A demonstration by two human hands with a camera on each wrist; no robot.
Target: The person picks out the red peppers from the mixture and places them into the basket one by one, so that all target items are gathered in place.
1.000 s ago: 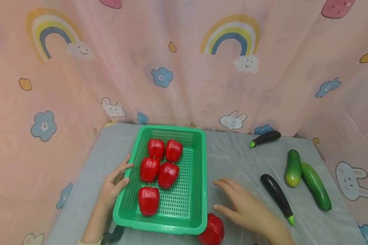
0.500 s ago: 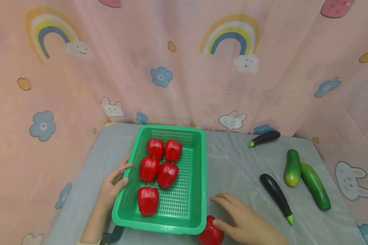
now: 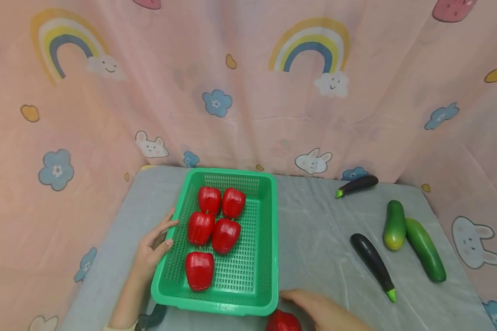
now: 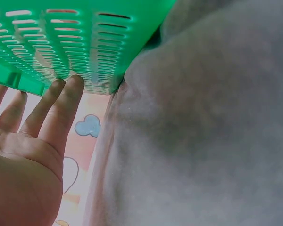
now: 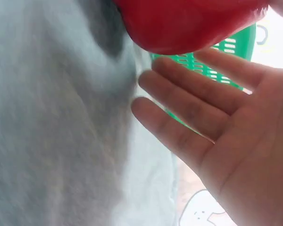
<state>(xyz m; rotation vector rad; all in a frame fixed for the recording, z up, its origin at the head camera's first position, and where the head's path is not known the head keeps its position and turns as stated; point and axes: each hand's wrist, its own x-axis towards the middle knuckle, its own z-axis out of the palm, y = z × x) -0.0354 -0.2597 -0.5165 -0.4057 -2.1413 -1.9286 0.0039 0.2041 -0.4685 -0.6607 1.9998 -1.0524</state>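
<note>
Five-sided views aside, several red bell peppers [image 3: 200, 271] lie in a green plastic basket [image 3: 276, 239] in the head view. My left hand [image 3: 151, 253] rests its fingers against the basket's left side; in the left wrist view the fingertips [image 4: 75, 82] meet the slotted wall. At the basket's near right corner, another red bell pepper [image 3: 283, 322] sits outside it, cut off by the frame's lower edge. My right hand [image 3: 319, 308] is around its right side. In the right wrist view, that hand's fingers [image 5: 188, 110] are extended beside the pepper [image 5: 184, 23], with the thumb at its far side.
Two dark eggplants [image 3: 374, 264] lie on the grey cloth [image 3: 314, 220] right of the basket. Farther right, two green cucumber-like vegetables [image 3: 425, 250] lie side by side. A pink patterned curtain [image 3: 248, 92] borders the table at the back and sides.
My right hand has come down and toward the near edge, from above the table to the pepper outside the basket. My left hand stays at the basket's side.
</note>
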